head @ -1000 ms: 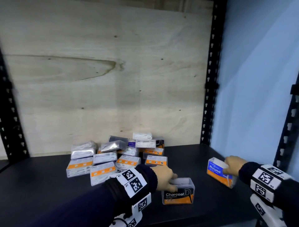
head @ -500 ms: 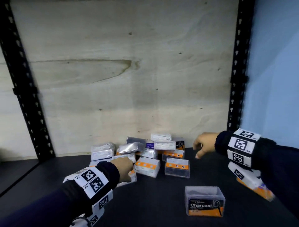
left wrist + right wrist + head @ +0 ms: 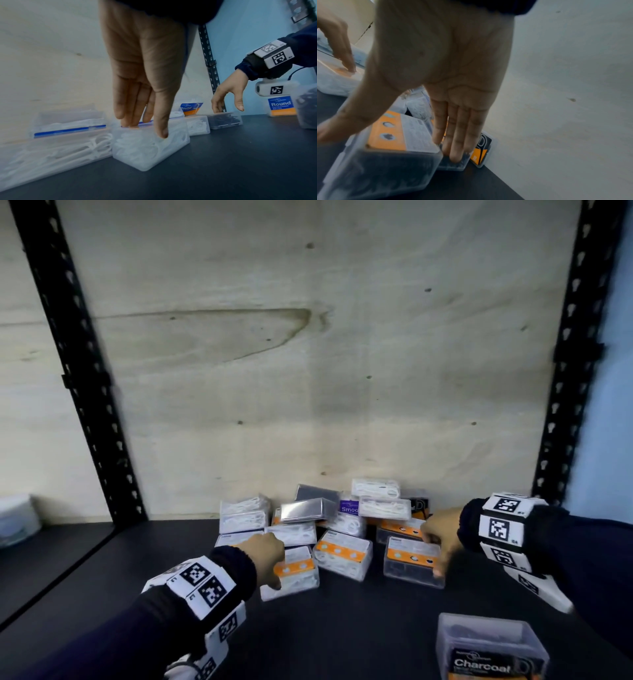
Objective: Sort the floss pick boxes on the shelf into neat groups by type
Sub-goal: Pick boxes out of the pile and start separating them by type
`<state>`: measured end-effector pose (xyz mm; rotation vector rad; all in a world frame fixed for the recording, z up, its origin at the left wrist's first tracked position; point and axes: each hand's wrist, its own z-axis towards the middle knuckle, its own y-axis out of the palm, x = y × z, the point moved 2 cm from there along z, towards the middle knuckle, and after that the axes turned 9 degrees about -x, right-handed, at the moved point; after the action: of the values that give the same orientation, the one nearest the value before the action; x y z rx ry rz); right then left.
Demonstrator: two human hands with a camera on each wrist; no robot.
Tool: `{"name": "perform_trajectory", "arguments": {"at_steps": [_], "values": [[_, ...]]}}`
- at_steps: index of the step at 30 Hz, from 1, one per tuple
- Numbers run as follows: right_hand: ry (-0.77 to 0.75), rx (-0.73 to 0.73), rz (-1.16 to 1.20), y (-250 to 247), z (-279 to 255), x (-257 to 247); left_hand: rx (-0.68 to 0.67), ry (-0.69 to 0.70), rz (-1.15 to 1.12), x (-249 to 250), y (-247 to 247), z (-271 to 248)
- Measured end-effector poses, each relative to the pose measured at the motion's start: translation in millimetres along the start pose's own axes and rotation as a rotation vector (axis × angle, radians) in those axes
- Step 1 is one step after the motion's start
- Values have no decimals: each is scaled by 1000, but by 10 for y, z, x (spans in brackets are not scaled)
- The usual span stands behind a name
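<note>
A jumbled pile of floss pick boxes (image 3: 342, 518) lies on the black shelf (image 3: 342, 628) against the back wall. My left hand (image 3: 274, 570) (image 3: 145, 129) pinches a clear box of white picks (image 3: 296, 575) (image 3: 150, 146), fingers behind it and thumb on its front. My right hand (image 3: 433, 556) (image 3: 388, 143) straddles a box of dark picks (image 3: 412, 563) (image 3: 385, 162): straight fingers touch its far edge, and the spread thumb stays off it. A Charcoal box (image 3: 489, 648) stands alone at the front right. A Round box (image 3: 281, 106) stands behind my right wrist.
Black perforated uprights (image 3: 78, 378) (image 3: 568, 364) frame the bay, with a plywood back wall (image 3: 308, 354) and a blue wall on the right. A white container (image 3: 13, 518) sits on the neighbouring shelf to the left. Bare black shelf runs along the front and left.
Both hands let go of the Charcoal and Round boxes and moved back to the pile. The left now pinches a white-pick box; the right has come down over a dark-pick box.
</note>
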<state>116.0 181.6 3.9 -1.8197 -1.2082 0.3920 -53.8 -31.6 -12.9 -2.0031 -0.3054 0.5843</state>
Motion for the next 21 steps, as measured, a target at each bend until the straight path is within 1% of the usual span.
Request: {"name": "perform_trajectory", "arguments": {"at_steps": [5, 8, 12, 14, 16, 18, 21], "values": [[-23, 14, -53, 11, 84, -38, -6, 58, 44, -45, -2, 15], [-27, -28, -11, -5, 67, 27, -38, 87, 41, -95, -3, 1], [9, -143, 134, -5, -8, 182, -46, 165, -125, -207, -50, -59], [7, -176, 215, 7, -10, 258, -87, 192, -204, -263, -75, -72], [15, -123, 276, 12, 16, 326, -141, 194, -275, -323, -84, -42], [25, -27, 327, 6, 41, 376, -179, 189, -347, -363, -82, -7], [-15, 40, 370, -4, 49, 386, -138, 138, -377, -381, -97, 19]]}}
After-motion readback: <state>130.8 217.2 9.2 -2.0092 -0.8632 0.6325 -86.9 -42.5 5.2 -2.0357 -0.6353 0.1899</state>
